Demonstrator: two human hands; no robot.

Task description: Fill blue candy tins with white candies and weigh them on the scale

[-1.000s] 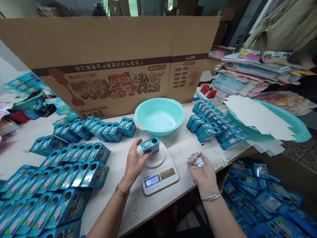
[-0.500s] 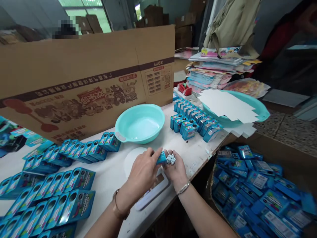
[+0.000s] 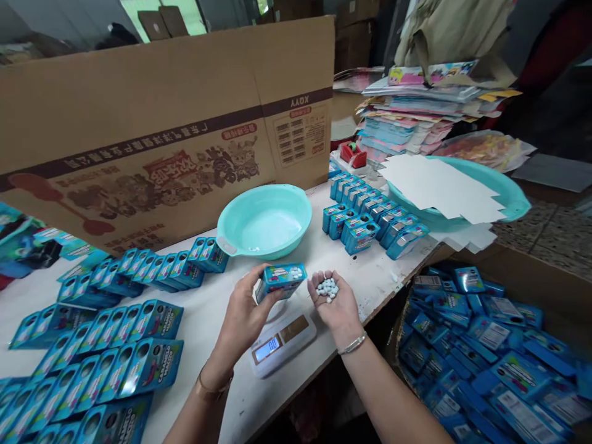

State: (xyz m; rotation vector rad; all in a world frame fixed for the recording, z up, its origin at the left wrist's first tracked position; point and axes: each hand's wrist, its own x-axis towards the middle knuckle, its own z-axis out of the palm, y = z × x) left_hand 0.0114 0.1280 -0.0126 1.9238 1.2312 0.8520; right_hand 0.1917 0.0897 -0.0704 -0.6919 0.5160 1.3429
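Note:
My left hand (image 3: 245,308) grips a small blue candy box (image 3: 280,280), tipped so that its printed face shows, with a few pale candies visible at its right end. Beside it, my right hand (image 3: 341,311) is cupped palm up and holds a small heap of pale blue candies (image 3: 327,287). Below the two hands, a white digital scale (image 3: 296,345) lies on the table, its lit display reading 0.0. The scale's plate is partly hidden behind the left hand and the box.
A turquoise basin (image 3: 266,222) stands behind my hands, against a big cardboard carton (image 3: 198,92). Rows of blue boxes (image 3: 152,367) fill the left; more boxes (image 3: 363,234) stand right of the basin. A carton of blue boxes (image 3: 485,345) sits below the table's right edge.
My hands have moved apart: the left drew the box away to the left and turned it, while the right still cups the candies. The scale's display has come into view.

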